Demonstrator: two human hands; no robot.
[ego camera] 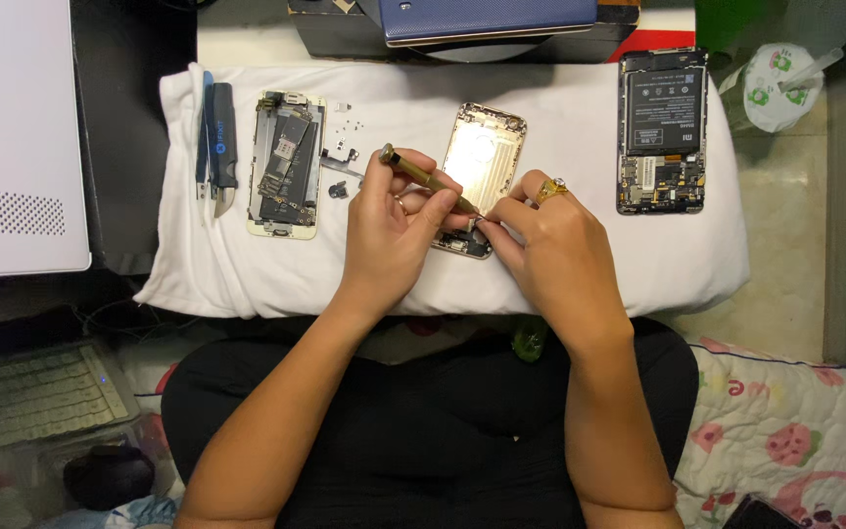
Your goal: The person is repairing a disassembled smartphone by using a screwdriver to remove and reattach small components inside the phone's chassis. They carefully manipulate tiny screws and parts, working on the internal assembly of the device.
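Your left hand (389, 225) grasps a thin brass-coloured screwdriver (430, 180) like a pen, with its tip at the lower end of the gold phone shell (483, 157). Your right hand (550, 245) pinches a tiny part there between its fingertips (497, 227). The shell lies in the middle of the white cloth (580, 137) on the counter. It looks light, thin and easy to bend, so hold it by the edges. To the left lie an opened phone frame (287, 165) and blue tools (217, 145); to the right, another opened phone (662, 129).
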